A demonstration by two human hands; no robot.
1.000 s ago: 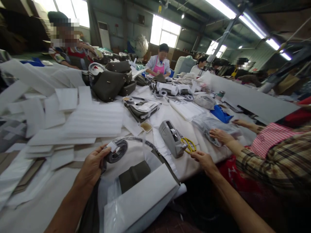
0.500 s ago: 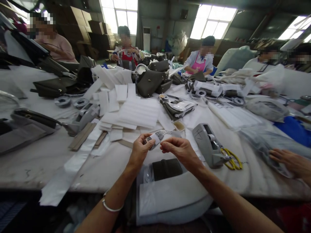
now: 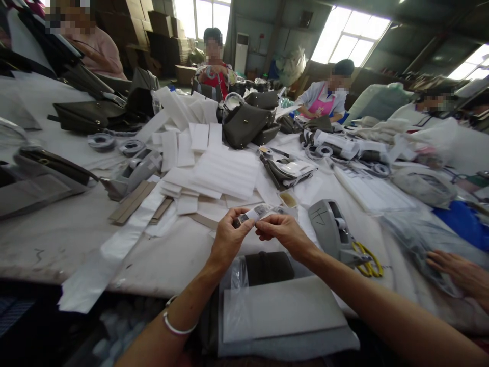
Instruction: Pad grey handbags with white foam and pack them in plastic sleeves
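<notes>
A small clear plastic packet with a white band (image 3: pixel 252 214) is pinched in my left hand (image 3: pixel 228 232), thumb on top. My right hand (image 3: pixel 281 230) has its thumb and forefinger closed at the packet's near edge; the fingertips partly hide what they grip. Below both hands, at the table's front edge, lies a dark olive bag (image 3: pixel 269 267) in clear plastic. A white foam sheet (image 3: pixel 282 308) covers its near part.
A grey tape dispenser (image 3: pixel 328 229) and yellow-handled scissors (image 3: pixel 369 260) stand right of my hands. Foam sheets (image 3: pixel 225 173) pile up beyond, with olive bags (image 3: pixel 246 122) behind. Cardboard strips (image 3: pixel 133 201) lie left. A co-worker's hand (image 3: pixel 458 270) rests on plastic at right.
My right fingers have come in against the packet, from slightly apart. The packet is turned a little and its clear end now reaches behind the right hand. The view has shifted slightly.
</notes>
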